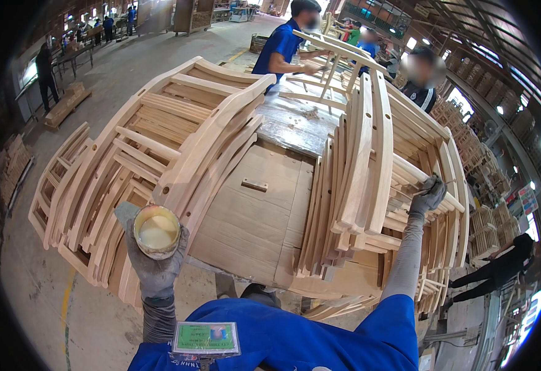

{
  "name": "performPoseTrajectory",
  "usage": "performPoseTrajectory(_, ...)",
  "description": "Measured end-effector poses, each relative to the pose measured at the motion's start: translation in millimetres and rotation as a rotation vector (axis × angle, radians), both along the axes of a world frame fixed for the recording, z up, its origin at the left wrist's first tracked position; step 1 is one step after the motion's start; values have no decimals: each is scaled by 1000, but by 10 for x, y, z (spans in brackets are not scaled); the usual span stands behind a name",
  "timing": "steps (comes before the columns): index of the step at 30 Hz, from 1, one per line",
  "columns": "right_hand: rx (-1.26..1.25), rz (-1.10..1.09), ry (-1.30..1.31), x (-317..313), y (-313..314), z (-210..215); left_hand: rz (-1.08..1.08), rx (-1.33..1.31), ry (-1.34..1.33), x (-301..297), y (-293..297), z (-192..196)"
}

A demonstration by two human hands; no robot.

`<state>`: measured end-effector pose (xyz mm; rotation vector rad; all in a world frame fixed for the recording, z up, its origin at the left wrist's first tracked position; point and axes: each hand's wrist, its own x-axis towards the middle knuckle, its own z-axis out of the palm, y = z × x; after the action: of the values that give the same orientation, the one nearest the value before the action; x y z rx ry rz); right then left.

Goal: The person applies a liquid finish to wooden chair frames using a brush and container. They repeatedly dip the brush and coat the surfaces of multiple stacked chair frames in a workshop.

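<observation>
My gloved left hand point(157, 272) is closed around a small round tub point(157, 232) of cream-coloured paste. A flat grey-green piece point(126, 214) shows beside the tub's rim; its kind is unclear. To the right, my gloved right hand point(429, 193) is closed, at a rail of the stacked wooden chair frames point(379, 154). What its fingers hold, if anything, is too small to make out. Beside the left hand stands another stack of pale wooden frames point(187, 145), with curved posts and round holes.
Between the stacks lies a cardboard sheet point(239, 229) with a small drilled wood block point(255, 184) on it. Beyond is a shiny table surface point(304, 123). A co-worker in blue point(280, 52) handles a frame there; another person point(420, 83) stands at the far right.
</observation>
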<state>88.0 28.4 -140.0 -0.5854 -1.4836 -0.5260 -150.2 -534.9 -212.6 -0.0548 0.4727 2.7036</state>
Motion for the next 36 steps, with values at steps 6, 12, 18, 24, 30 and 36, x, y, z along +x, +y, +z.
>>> performPoseTrajectory(6, -44, 58, 58, -16, 20, -1, 113, -159, 185, 10, 36, -108)
performPoseTrajectory(12, -3, 20, 23, -8, -28, 10, -39, 44, 18, -8, 30, 31)
performPoseTrajectory(18, -18, -38, -3, -17, -54, 17, -76, 86, -2, -3, 42, 89)
performPoseTrajectory(24, -51, 12, 41, -7, -13, -11, -109, 144, 1, -22, 87, 135)
performPoseTrajectory(30, -34, 15, 50, -24, -5, -24, -82, 80, 24, -31, 94, 120)
performPoseTrajectory(36, -45, 1, 53, -14, -10, -16, -43, 38, -64, -31, 91, 125)
